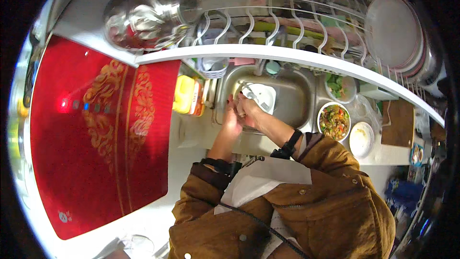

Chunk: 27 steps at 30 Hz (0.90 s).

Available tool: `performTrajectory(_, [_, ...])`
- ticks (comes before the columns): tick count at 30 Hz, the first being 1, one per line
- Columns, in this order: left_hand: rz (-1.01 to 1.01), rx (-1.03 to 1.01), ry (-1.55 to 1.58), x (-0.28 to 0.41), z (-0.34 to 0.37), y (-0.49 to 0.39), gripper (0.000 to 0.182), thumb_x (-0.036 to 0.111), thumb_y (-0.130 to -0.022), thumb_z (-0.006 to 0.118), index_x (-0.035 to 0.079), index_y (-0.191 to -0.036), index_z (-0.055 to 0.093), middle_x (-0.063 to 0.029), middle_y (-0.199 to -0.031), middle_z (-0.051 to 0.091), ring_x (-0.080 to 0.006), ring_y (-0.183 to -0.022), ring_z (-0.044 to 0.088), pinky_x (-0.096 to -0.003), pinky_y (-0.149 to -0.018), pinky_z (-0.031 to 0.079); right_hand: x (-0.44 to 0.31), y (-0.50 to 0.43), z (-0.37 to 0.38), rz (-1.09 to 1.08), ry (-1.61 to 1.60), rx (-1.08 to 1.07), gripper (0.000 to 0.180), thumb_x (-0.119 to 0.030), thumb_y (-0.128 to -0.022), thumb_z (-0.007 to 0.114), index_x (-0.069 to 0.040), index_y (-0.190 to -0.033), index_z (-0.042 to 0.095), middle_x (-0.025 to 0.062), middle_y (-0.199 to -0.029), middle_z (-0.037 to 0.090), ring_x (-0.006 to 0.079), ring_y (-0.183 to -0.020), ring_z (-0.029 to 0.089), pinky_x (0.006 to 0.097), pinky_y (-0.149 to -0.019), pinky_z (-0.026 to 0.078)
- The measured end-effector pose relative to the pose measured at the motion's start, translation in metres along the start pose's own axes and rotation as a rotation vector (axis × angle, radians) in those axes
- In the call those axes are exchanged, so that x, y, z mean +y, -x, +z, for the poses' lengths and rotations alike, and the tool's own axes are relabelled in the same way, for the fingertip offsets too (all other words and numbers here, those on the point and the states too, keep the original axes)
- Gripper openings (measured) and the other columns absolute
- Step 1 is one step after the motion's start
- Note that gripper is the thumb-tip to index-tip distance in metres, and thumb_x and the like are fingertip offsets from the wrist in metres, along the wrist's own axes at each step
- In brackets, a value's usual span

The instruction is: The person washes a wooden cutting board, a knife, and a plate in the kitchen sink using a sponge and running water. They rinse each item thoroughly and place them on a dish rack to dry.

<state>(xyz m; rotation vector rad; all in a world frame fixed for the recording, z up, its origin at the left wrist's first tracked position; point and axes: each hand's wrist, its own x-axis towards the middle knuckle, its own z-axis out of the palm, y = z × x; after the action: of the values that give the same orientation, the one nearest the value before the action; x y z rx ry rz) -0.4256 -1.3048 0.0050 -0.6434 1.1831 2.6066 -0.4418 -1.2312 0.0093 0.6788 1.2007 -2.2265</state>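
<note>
My left hand [233, 118] and my right hand [248, 110] meet palm to palm over the near left part of a stainless steel sink [293, 95]. Their fingers overlap, so whether anything small lies between them is hidden. Just beyond my fingers, a white dish [267, 97] sits in the basin. A pale, elongated shape, perhaps a utensil, crosses the dish's left side; blur hides what it is. The faucet [259, 67] rises at the sink's far edge. Both wrists bear dark bands below pushed-up brown sleeves.
A white dish rack [251, 48] with plates [393, 32] overhangs the sink. To the right stand a bowl of cooked food [334, 120], a bowl with greens [339, 88] and a white bowl [361, 139]. Left are a yellow container [183, 95] and a red patterned panel [104, 133].
</note>
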Motion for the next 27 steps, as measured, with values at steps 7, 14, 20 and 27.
performTrajectory(7, [-0.236, -0.106, -0.072, -0.063, 0.058, -0.006, 0.049, 0.036, -0.103, 0.037, 0.013, -0.146, 0.035, -0.0054, -0.144, 0.040, -0.0182, -0.133, 0.037, -0.0349, -0.107, 0.033, -0.011, -0.036, -0.076, -0.444, 0.448, 0.202, 0.044, -0.037, -0.101, 0.033, -0.007, -0.129, 0.049, 0.0200, -0.118, 0.059, 0.0335, -0.106, 0.056, 0.0424, -0.095, 0.042])
performTrajectory(14, [-0.305, -0.003, -0.005, -0.062, 0.075, -0.017, 0.056, 0.047, -0.100, 0.041, 0.021, -0.148, 0.031, -0.0062, -0.150, 0.035, -0.0234, -0.138, 0.030, -0.0423, -0.111, 0.027, -0.012, -0.015, -0.080, -0.398, 0.366, 0.114, 0.047, -0.039, -0.102, 0.031, -0.009, -0.137, 0.043, 0.0155, -0.129, 0.053, 0.0286, -0.117, 0.049, 0.0397, -0.100, 0.038])
performTrajectory(20, [-0.224, 0.029, 0.089, -0.074, 0.064, -0.043, 0.041, 0.036, -0.096, 0.054, 0.016, -0.131, 0.050, -0.0011, -0.118, 0.054, -0.0180, -0.108, 0.049, -0.0375, -0.098, 0.038, -0.025, 0.000, -0.079, -0.316, 0.273, 0.217, 0.051, -0.040, -0.103, 0.029, -0.011, -0.144, 0.038, 0.0116, -0.138, 0.047, 0.0243, -0.126, 0.044, 0.0373, -0.105, 0.034])
performTrajectory(27, [-0.242, 0.072, -0.184, -0.081, 0.053, -0.060, 0.039, 0.047, -0.098, 0.048, 0.011, -0.106, 0.060, -0.0017, -0.096, 0.059, -0.0141, -0.085, 0.053, -0.0322, -0.077, 0.044, -0.014, -0.017, -0.083, -0.304, 0.312, 0.127, 0.060, -0.043, -0.103, 0.020, 0.000, -0.143, 0.033, 0.0198, -0.145, 0.038, 0.0288, -0.135, 0.033, 0.0364, -0.111, 0.027])
